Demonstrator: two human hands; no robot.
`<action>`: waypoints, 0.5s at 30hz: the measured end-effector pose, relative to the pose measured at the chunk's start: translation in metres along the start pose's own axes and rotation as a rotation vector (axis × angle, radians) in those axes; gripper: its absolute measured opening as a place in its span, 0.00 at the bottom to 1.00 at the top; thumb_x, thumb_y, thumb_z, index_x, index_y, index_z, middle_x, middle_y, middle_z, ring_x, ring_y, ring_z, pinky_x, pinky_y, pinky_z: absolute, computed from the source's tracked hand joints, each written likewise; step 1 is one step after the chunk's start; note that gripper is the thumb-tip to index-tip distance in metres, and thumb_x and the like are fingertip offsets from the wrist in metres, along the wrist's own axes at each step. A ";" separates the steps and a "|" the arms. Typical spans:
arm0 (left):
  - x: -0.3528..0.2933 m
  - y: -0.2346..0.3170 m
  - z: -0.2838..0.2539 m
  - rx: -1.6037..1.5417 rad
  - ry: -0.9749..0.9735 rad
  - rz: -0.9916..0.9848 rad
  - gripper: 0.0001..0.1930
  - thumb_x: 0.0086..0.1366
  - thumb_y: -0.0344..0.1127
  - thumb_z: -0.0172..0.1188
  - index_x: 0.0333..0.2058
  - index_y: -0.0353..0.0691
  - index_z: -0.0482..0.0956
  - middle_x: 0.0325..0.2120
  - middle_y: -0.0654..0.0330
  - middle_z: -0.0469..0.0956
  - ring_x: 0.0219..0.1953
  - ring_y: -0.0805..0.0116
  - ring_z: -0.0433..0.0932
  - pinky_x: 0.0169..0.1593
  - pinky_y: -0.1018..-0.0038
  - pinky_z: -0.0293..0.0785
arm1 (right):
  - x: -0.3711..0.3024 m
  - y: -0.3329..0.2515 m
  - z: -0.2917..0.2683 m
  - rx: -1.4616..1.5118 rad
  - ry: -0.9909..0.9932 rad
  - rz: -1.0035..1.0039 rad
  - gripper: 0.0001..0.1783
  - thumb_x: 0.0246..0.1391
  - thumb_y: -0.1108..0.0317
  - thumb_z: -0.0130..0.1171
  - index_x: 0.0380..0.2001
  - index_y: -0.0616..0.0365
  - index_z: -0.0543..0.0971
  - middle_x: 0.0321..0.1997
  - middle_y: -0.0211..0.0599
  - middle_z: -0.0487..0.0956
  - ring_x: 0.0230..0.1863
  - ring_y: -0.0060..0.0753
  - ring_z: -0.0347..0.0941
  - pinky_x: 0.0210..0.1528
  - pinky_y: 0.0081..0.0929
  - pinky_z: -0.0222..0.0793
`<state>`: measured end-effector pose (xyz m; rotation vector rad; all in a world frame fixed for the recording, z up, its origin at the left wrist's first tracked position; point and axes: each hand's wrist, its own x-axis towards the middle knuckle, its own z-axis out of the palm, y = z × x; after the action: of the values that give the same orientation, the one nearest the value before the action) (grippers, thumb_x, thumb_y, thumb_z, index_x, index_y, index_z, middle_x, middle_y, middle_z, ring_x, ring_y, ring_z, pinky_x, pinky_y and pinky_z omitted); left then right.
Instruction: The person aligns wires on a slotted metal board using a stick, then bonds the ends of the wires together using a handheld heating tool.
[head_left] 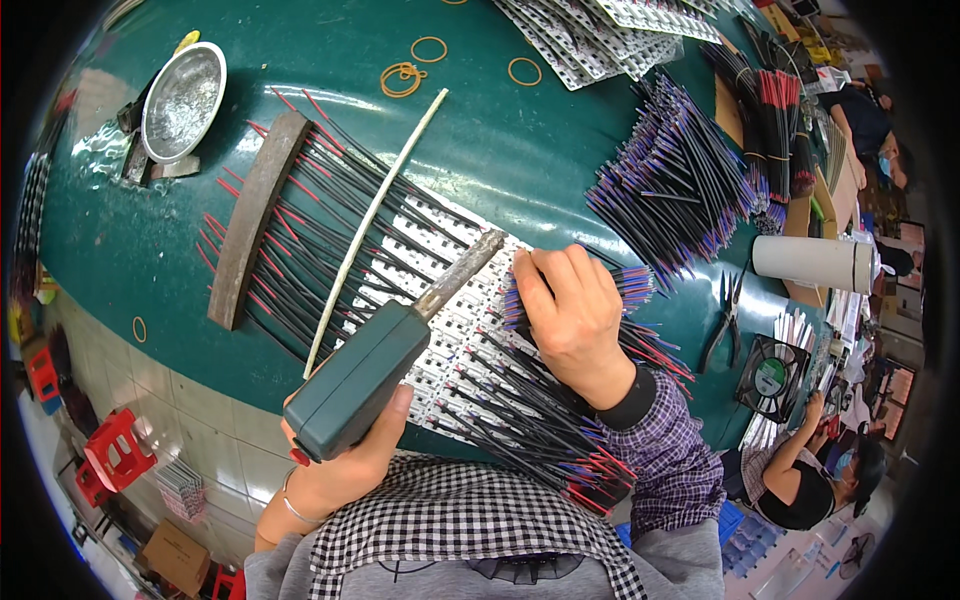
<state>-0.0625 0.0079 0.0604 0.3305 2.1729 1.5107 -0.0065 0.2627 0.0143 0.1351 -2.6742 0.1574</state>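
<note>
My left hand (362,458) is wrapped round a dark green soldering gun (362,380). Its metal tip reaches up and right over a white circuit board panel (445,350). My right hand (580,320) is closed in a pinch at the panel's upper right edge, close to the tip. Whatever lies between those fingertips is hidden. Beneath this hand is a bunch of short black wires with blue ends (635,285). More black wires with red ends (535,435) lie across the panel's lower right. Black wires (335,185) spread left from the panel under a pale rod (375,225) and a brown bar (258,225).
A metal dish (185,103) stands at the far left, with rubber bands (402,80) farther right. Stacked panels (590,35) and a large wire pile (675,170) lie at the back. Pliers (725,322), a white cylinder (812,263) and a small fan (772,375) are at right, near a seated person (800,490).
</note>
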 end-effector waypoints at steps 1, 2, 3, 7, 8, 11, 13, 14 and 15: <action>0.000 0.000 0.000 -0.001 0.000 0.001 0.12 0.58 0.27 0.71 0.40 0.31 0.85 0.30 0.56 0.84 0.27 0.69 0.82 0.32 0.76 0.77 | 0.000 0.000 -0.001 -0.001 0.001 -0.001 0.14 0.45 0.74 0.60 0.37 0.68 0.80 0.30 0.35 0.71 0.31 0.34 0.68 0.28 0.30 0.60; 0.001 -0.001 -0.001 0.004 -0.001 0.063 0.12 0.58 0.28 0.72 0.41 0.32 0.85 0.31 0.56 0.85 0.28 0.70 0.83 0.33 0.76 0.78 | 0.000 0.000 -0.002 0.018 -0.018 0.016 0.14 0.45 0.73 0.60 0.38 0.68 0.81 0.31 0.35 0.72 0.32 0.34 0.69 0.29 0.30 0.61; 0.001 -0.002 -0.001 0.009 -0.003 0.125 0.12 0.59 0.29 0.72 0.42 0.32 0.85 0.31 0.56 0.86 0.30 0.71 0.84 0.34 0.76 0.78 | 0.000 0.000 -0.004 0.036 -0.036 0.033 0.15 0.45 0.73 0.60 0.38 0.67 0.81 0.32 0.36 0.73 0.33 0.34 0.70 0.30 0.31 0.63; -0.002 -0.002 -0.002 -0.021 0.026 0.059 0.13 0.59 0.31 0.72 0.42 0.32 0.85 0.31 0.56 0.86 0.29 0.71 0.83 0.34 0.76 0.78 | -0.002 -0.003 -0.017 0.157 -0.040 0.088 0.20 0.44 0.73 0.60 0.44 0.66 0.82 0.35 0.37 0.75 0.36 0.35 0.72 0.33 0.31 0.66; -0.003 -0.003 -0.002 -0.024 0.050 0.056 0.13 0.59 0.31 0.72 0.42 0.33 0.85 0.31 0.57 0.86 0.29 0.71 0.83 0.34 0.76 0.78 | -0.006 -0.004 -0.022 0.152 -0.020 0.098 0.22 0.44 0.73 0.60 0.46 0.65 0.82 0.37 0.38 0.75 0.38 0.35 0.73 0.35 0.30 0.67; -0.005 -0.002 -0.004 -0.054 0.064 -0.005 0.13 0.60 0.31 0.73 0.42 0.33 0.86 0.31 0.57 0.86 0.29 0.72 0.83 0.35 0.76 0.79 | -0.007 -0.006 -0.023 0.157 -0.023 0.117 0.27 0.44 0.76 0.59 0.52 0.65 0.81 0.40 0.40 0.74 0.40 0.38 0.71 0.38 0.31 0.68; -0.006 -0.003 -0.007 -0.080 0.052 -0.062 0.13 0.60 0.32 0.72 0.42 0.34 0.86 0.31 0.57 0.86 0.29 0.72 0.83 0.35 0.76 0.79 | -0.005 -0.007 -0.014 0.166 -0.073 0.169 0.29 0.40 0.80 0.59 0.51 0.66 0.81 0.38 0.40 0.73 0.39 0.39 0.70 0.38 0.33 0.69; -0.007 -0.004 -0.011 -0.042 -0.016 -0.008 0.17 0.61 0.28 0.71 0.48 0.32 0.82 0.39 0.55 0.85 0.39 0.69 0.82 0.45 0.73 0.77 | -0.005 -0.008 -0.012 0.176 -0.056 0.172 0.31 0.37 0.83 0.58 0.51 0.67 0.81 0.36 0.38 0.72 0.37 0.39 0.70 0.37 0.34 0.68; -0.008 -0.005 -0.014 -0.004 -0.084 0.046 0.21 0.63 0.25 0.70 0.54 0.31 0.79 0.46 0.53 0.83 0.49 0.67 0.81 0.54 0.71 0.76 | -0.004 -0.008 -0.013 0.177 -0.057 0.171 0.31 0.37 0.83 0.58 0.51 0.67 0.81 0.36 0.38 0.72 0.37 0.39 0.70 0.37 0.34 0.68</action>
<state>-0.0623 -0.0087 0.0615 0.4373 2.1104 1.4984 0.0041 0.2566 0.0245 -0.0347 -2.7237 0.4512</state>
